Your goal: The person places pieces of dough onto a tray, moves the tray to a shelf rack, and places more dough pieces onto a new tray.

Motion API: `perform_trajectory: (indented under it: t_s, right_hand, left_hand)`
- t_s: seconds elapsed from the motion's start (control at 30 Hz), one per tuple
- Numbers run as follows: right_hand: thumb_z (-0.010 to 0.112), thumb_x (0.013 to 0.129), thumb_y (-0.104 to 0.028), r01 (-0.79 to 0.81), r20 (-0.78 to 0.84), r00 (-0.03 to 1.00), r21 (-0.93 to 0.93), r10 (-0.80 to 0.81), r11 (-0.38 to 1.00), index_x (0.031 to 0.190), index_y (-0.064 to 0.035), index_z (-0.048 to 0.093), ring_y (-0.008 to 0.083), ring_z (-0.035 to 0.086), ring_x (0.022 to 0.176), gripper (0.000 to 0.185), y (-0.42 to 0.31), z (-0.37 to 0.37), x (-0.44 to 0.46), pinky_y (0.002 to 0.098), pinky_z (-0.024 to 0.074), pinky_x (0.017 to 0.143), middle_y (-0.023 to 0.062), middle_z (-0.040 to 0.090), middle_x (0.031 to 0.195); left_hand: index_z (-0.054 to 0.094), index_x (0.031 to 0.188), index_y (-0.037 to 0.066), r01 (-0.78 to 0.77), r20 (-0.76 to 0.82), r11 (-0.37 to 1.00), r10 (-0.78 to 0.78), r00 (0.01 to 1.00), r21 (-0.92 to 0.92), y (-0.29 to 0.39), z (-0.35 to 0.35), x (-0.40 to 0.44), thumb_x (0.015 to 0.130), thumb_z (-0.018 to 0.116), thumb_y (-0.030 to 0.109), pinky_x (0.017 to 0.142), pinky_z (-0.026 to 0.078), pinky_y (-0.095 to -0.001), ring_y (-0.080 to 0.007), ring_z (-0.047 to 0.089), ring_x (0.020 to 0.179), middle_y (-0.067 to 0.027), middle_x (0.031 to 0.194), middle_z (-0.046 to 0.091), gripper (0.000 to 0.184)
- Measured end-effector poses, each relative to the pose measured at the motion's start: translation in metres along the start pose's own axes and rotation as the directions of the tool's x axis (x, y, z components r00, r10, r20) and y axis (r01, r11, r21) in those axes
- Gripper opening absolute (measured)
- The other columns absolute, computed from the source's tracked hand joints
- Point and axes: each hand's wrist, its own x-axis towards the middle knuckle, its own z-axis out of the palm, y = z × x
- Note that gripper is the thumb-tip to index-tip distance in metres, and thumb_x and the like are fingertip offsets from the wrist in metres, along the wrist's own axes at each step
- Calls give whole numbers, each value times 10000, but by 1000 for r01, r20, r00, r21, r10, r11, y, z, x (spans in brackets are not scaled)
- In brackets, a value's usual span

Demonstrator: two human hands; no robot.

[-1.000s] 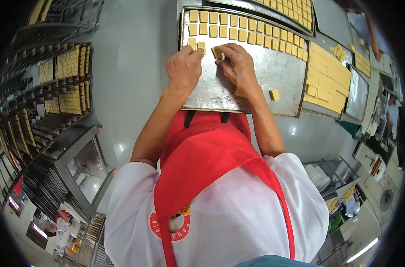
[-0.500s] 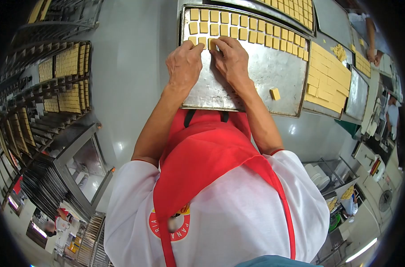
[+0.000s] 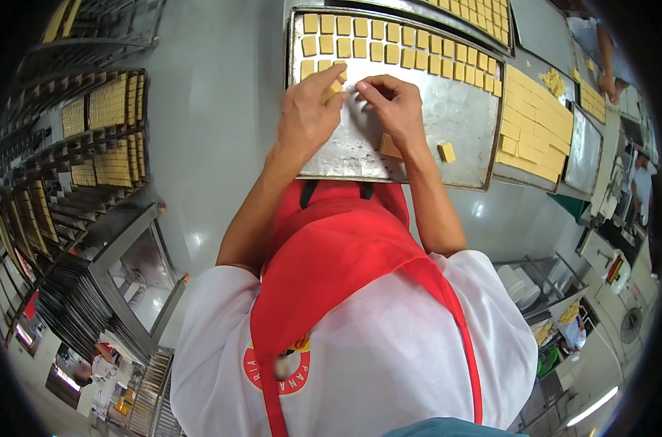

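Note:
A metal baking tray lies before me with rows of small rectangular yellow dough pieces along its far side. My left hand is over the left end of the third row, closed on one dough piece between thumb and fingers. To its right, my right hand hovers above the bare metal, fingers bent and a little apart, with nothing visible in them. One loose dough piece lies beside my right wrist, partly covered by it. Another loose piece lies farther right on the tray.
Right of the tray is a tray with cut yellow dough slabs. Another filled tray stands behind. Racks with loaded trays stand at left. A co-worker's arm is at the far right.
My hands have drawn back from the third row, the right one moving right. The left now holds a dough piece. A loose piece beside my right wrist has come into view.

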Motion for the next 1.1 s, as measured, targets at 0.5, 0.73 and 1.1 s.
perform_trajectory:
  t_s: [0.5, 0.73, 1.1]
  right_hand:
    - [773, 908, -54, -379, 252, 925, 690, 285, 617, 1017, 34, 719, 169, 711, 779, 150, 5, -24, -4, 266, 578, 721, 97, 740, 893]
    - [798, 882, -106, 143, -190, 976, 184, -107, 972, 950, -8, 757, 197, 711, 840, 126, 20, -21, 7, 324, 563, 717, 89, 745, 1050]
    - [780, 788, -79, 420, -41, 865, -486, -500, 766, 889, -95, 751, 302, 644, 924, 107, 24, -11, 14, 424, 521, 809, 60, 695, 972]
  left_hand:
    - [732, 1022, 23, 155, 109, 986, -146, 983, -70, 14, 15, 6, 799, 875, 322, 678, 553, -361, -252, 706, 723, -137, 868, 729, 399]
    - [766, 1043, 72, -111, -96, 972, 133, 986, 207, 1, 33, 12, 894, 767, 143, 688, 572, -367, -270, 709, 742, -98, 876, 731, 165]
    - [743, 1032, 103, -203, -10, 886, 227, 974, 417, -13, 45, 11, 878, 764, 146, 687, 557, -441, -314, 695, 791, -76, 914, 661, 161]
